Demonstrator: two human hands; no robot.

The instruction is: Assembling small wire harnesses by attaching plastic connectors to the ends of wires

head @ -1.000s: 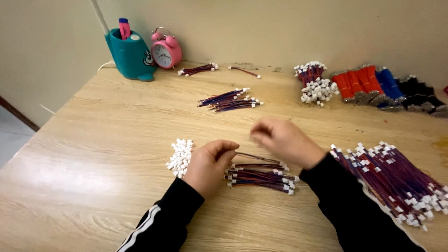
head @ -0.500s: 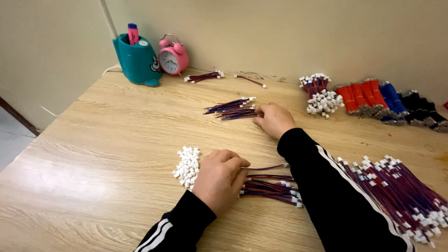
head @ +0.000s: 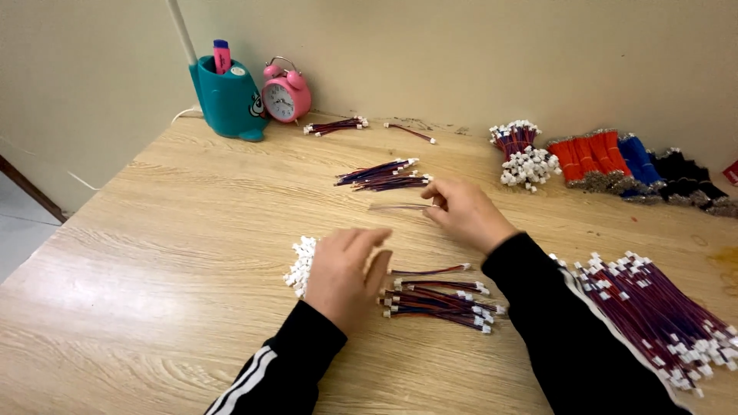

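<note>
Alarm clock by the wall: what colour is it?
Pink, with a white face; the alarm clock shows best in the head view.

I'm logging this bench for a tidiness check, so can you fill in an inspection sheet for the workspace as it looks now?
Surface: light wooden table, with a brownish stain at the far right edge.
Job's things: left hand rests on a pile of white connectors; right hand pinches a blurred wire; small wire bundle lies between the hands.
Clutter: teal pen holder, pink alarm clock.
Grips: left cannot tell; right shut on the wire.
Cables: large wire heap right; further bundles along the wall.
Surroundings: plain beige wall.
</note>
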